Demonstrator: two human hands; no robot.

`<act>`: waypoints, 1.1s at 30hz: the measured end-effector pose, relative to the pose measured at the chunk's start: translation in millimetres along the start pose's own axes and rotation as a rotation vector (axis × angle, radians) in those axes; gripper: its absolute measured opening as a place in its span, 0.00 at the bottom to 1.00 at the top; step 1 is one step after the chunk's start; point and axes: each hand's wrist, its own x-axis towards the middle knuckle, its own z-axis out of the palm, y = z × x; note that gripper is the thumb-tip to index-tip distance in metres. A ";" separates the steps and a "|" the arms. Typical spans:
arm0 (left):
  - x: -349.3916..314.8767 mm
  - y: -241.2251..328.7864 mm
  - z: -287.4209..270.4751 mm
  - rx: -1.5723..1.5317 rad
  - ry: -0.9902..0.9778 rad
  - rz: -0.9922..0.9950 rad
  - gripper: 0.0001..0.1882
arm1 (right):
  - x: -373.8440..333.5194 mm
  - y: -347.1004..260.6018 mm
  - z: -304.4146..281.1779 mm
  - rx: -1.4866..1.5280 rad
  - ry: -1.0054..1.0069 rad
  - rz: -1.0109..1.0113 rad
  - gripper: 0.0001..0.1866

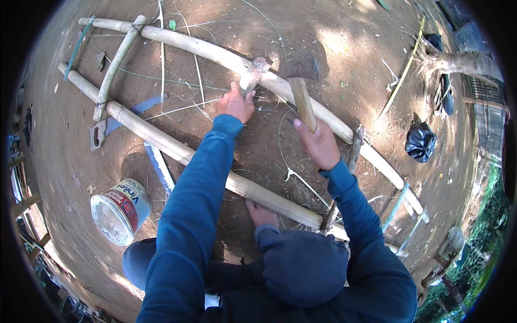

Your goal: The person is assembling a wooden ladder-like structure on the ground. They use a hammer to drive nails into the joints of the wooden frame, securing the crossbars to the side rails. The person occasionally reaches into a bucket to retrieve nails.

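Two long pale poles, the far pole (199,47) and the near pole (137,126), lie on the ground, joined by crosspieces like a ladder frame. My left hand (235,104) is closed around a short wooden crosspiece (252,78), whose upper end lies at the far pole. To the right, my right hand (319,144) grips the wooden handle of a hatchet (305,105). Its broad dark head is blurred and hangs over the far pole, just right of the crosspiece; whether it touches the pole I cannot tell.
A handsaw (114,125) with a blue blade lies partly under the near pole. Near my left arm stands a paint bucket (119,212). My bare foot (262,213) is beside the near pole. Thin sticks litter the soil. A black plastic bag (420,142) and tree stump (458,63) are at right.
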 end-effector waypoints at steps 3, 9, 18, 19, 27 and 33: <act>2.5 8.5 5.2 -0.003 -0.015 -0.035 0.26 | -15.4 40.4 -1.7 0.160 -0.001 0.175 0.15; 38.8 -11.9 27.3 -0.985 -0.491 -0.087 0.14 | -46.6 66.7 -7.5 0.542 0.000 0.391 0.13; 45.2 6.3 47.7 -0.786 -0.311 -0.005 0.14 | -47.9 118.8 -25.6 0.501 0.007 0.383 0.14; 39.7 10.9 49.9 -0.672 -0.191 0.002 0.17 | -46.0 120.6 -23.8 0.445 0.027 0.362 0.14; 54.5 4.3 26.3 -0.570 -0.422 -0.158 0.27 | -29.3 108.6 -22.4 0.318 0.053 0.357 0.16; 39.8 -7.1 17.4 0.014 0.122 -0.078 0.38 | -23.8 95.2 -1.8 0.111 0.053 0.311 0.17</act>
